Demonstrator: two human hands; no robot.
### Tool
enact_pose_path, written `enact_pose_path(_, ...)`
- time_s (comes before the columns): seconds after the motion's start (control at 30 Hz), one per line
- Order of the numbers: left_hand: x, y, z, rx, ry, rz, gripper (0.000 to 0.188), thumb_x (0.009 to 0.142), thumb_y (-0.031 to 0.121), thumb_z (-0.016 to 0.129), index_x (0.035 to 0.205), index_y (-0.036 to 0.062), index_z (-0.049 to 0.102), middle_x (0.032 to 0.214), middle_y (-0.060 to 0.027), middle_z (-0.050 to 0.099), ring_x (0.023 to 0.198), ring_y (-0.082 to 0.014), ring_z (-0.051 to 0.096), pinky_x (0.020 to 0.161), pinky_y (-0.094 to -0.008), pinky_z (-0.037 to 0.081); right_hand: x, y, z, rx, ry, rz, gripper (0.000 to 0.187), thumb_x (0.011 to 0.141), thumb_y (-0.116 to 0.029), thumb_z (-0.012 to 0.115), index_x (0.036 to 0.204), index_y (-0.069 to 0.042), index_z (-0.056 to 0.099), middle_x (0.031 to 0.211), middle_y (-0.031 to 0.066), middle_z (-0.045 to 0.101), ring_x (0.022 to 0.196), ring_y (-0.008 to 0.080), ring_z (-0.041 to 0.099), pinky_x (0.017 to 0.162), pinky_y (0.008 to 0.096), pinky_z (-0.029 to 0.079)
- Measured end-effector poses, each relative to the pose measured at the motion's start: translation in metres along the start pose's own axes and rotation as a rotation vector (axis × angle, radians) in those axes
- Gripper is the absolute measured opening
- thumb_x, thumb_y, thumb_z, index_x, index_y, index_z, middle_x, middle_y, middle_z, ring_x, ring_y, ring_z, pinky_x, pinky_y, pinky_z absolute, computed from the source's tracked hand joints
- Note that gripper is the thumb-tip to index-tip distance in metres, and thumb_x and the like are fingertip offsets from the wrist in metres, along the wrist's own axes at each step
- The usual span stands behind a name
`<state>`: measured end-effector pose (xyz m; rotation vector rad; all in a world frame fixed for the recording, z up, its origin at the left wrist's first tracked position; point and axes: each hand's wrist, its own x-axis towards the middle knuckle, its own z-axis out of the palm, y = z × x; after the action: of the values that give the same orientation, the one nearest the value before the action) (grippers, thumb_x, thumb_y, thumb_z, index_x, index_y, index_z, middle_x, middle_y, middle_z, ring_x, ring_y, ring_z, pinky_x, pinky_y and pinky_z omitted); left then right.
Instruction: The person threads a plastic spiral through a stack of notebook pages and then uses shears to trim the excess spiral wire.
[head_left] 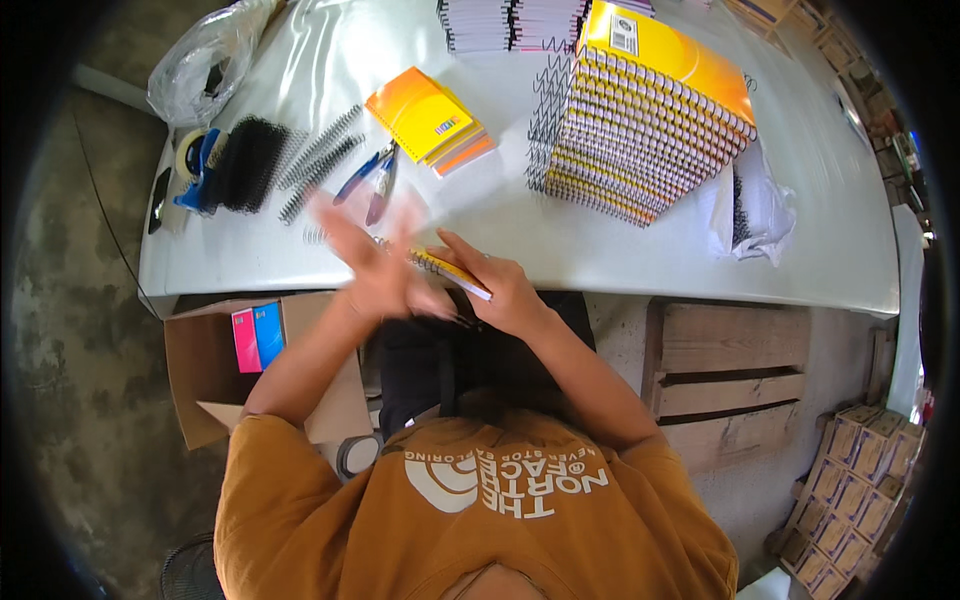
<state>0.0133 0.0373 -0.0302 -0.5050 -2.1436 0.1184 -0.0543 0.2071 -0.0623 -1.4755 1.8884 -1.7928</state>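
You pinch a small yellow spiral notebook [452, 271] in your right hand [505, 295] at the near table [640, 255] edge. Your left hand [375, 262], blurred, fingers spread, crosses its 9 o'clock end, holding nothing. At 12 o'clock lie pliers [368, 180]; at 1 o'clock, a leaning stack of notebooks [645, 130]. Held only at one end, the notebook could slip off the edge.

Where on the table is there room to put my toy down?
Bare table lies right of the big notebook stack, past the white bag. Another patch runs along the near edge below the stack. The left end is crowded with black coils, tape and pliers.
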Motion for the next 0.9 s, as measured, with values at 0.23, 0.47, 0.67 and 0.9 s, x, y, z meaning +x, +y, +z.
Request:
enact_pose_path(0.23,-0.026,0.039,0.014,-0.337,-0.074,0.222,0.108,0.066,0.079,0.046,0.130,-0.0066,0.036,0.131,-0.0416,0.024,0.125,-0.0541,0.023,0.100,-0.0648,0.016,0.006,0.006,-0.011,0.068,0.075,-0.059,0.075,0.074,-0.002,0.062,0.140,-0.011,0.027,0.114,0.0125,0.060,0.092,0.0343,0.062,0.076,0.0380,0.050)
enact_pose_path(0.47,-0.045,0.060,0.017,-0.475,-0.348,-0.072,0.111,0.065,0.070,0.057,0.132,-0.0120,0.025,0.132,-0.0374,0.028,0.123,-0.0543,0.028,0.098,-0.0644,0.021,0.010,-0.001,-0.009,0.270,0.079,0.182,0.071,0.081,-0.005,0.060,0.141,-0.014,0.022,0.116,0.0100,0.061,0.096,0.0331,0.062,0.081,0.0375,0.049)
enact_pose_path(0.67,0.045,0.043,-0.015,-0.230,-0.416,-0.300,0.045,0.078,0.026,0.064,0.120,0.0100,0.056,0.121,-0.0081,0.052,0.114,-0.0282,0.047,0.098,-0.0458,0.024,0.007,0.005,-0.010,0.226,0.089,0.218,0.077,0.079,-0.001,0.059,0.141,-0.014,0.016,0.099,0.0178,0.064,0.094,0.0353,0.062,0.079,0.0388,0.049)
enact_pose_path(0.9,0.071,0.027,-0.012,-0.349,-0.443,-0.236,0.028,0.073,0.017,0.069,0.099,0.0117,0.062,0.086,0.0006,0.062,0.087,-0.0147,0.058,0.083,-0.0368,0.034,0.008,0.008,-0.011,0.229,0.066,0.314,0.078,0.076,0.005,0.053,0.141,-0.014,0.016,0.094,0.0180,0.063,0.091,0.0364,0.062,0.076,0.0394,0.049)
